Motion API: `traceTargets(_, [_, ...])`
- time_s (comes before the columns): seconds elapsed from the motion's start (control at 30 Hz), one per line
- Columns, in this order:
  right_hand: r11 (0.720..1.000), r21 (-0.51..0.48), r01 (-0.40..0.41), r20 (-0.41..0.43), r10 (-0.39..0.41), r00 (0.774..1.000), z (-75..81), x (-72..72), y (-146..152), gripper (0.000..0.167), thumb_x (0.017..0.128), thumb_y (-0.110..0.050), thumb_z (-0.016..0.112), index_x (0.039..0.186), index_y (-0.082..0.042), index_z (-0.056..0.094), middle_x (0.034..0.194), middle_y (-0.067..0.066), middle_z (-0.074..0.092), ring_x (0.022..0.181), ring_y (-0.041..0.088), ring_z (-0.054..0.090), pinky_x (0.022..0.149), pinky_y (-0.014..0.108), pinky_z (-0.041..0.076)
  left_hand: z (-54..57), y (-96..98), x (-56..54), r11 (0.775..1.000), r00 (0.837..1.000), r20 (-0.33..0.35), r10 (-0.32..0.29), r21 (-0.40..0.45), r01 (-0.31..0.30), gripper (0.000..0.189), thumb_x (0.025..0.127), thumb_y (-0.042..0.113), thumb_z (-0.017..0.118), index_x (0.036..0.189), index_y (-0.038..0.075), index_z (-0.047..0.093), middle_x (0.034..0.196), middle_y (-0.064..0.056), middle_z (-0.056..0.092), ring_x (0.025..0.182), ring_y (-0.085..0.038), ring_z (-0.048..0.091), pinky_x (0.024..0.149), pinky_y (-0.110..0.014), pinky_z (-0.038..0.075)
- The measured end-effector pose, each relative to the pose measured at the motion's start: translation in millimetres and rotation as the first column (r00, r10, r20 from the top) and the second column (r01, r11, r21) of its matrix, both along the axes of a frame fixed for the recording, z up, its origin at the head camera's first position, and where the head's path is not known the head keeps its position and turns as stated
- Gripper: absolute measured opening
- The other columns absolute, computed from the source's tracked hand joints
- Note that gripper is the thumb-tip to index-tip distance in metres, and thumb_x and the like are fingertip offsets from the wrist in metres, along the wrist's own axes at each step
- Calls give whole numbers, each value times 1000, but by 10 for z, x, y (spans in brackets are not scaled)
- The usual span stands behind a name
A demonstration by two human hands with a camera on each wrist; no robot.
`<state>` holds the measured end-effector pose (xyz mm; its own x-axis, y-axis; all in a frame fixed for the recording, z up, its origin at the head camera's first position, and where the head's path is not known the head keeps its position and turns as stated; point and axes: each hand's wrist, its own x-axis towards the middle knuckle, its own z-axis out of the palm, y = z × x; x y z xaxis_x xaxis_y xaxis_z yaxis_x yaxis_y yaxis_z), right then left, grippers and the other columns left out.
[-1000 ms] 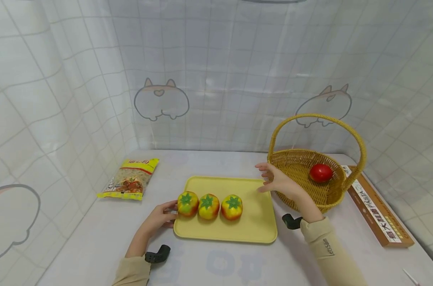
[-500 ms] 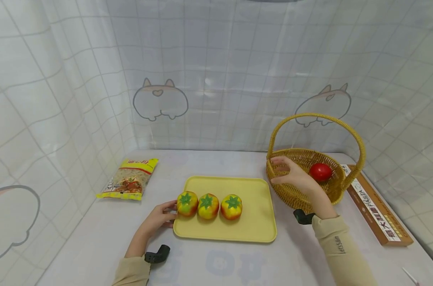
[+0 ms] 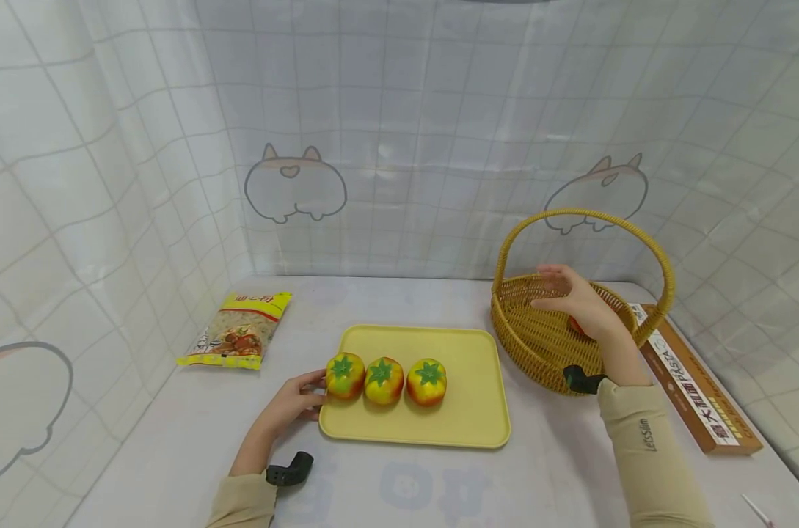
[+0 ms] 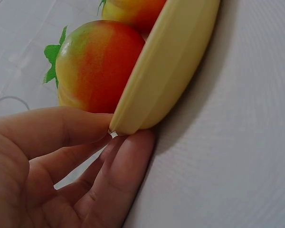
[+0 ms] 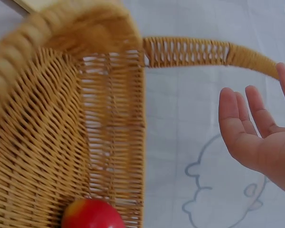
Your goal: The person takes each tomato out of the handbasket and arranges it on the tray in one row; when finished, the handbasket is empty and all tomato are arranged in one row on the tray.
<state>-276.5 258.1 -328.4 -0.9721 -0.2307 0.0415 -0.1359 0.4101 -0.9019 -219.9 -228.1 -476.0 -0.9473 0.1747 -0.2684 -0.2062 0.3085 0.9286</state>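
My left hand (image 3: 295,403) holds the left edge of a yellow tray (image 3: 472,411); in the left wrist view, the fingertips meet its rim. On the tray, three yellow-and-red fruits with green leafy tops stand in a row: a left fruit (image 3: 345,375), a middle fruit (image 3: 384,381) and a right fruit (image 3: 427,383). My right hand (image 3: 580,302) hovers over a wicker basket (image 3: 524,345) under its arched handle, fingers spread and holding nothing. Inside the basket lies a red fruit (image 5: 93,216), mostly hidden by that hand in the head view.
A food packet (image 3: 241,330) lies at the back left. Beside the basket on the right is a long brown pasta box (image 3: 699,381). A patterned curtain (image 3: 386,147) hangs behind and along both sides of the white table (image 3: 346,484).
My right hand has moved right and away from me, from the tray's right edge to above the basket, covering much of the red fruit. The left hand stays at the tray.
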Motion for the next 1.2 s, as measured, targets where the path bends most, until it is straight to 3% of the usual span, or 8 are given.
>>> traceTargets(0.3, [998, -33, 47, 5, -47, 999, -8, -159, 177, 71, 85, -18, 66, 142, -8, 24, 147, 18, 19, 133, 37, 22, 101, 51, 31, 21, -2, -2, 1000, 1000, -2, 2, 3, -2, 63, 82, 8, 63, 138, -4, 37, 124, -22, 47, 86, -19, 58, 69, -34, 55])
traceTargets(0.7, [988, -6, 155, -23, -155, 988, -237, -323, 439, 75, 84, -28, 67, 144, -11, 24, 147, 20, 21, 132, 41, 21, 102, 56, 28, 32, -9, 13, 1000, 1000, 2, 6, -3, -6, 63, 83, 8, 62, 138, -4, 36, 125, -22, 46, 86, -18, 58, 68, -35, 55])
traceTargets(0.97, [975, -58, 215, -6, -215, 977, -320, -397, 546, 65, 85, -25, 66, 139, -15, 32, 145, 23, 21, 131, 41, 24, 97, 45, 36, -8, -23, 2, 1000, 1000, -6, -2, 7, 2, 63, 82, 7, 62, 139, -5, 35, 125, -22, 46, 85, -18, 58, 67, -34, 55])
traceTargets(1.2, [959, -68, 276, 20, -275, 961, -423, -430, 648, 67, 85, -27, 66, 141, -14, 31, 147, 24, 18, 131, 43, 20, 103, 54, 29, -41, -22, -3, 998, 999, -24, -40, 40, 41, 65, 82, 8, 62, 138, -7, 33, 124, -23, 45, 83, -18, 58, 67, -33, 55])
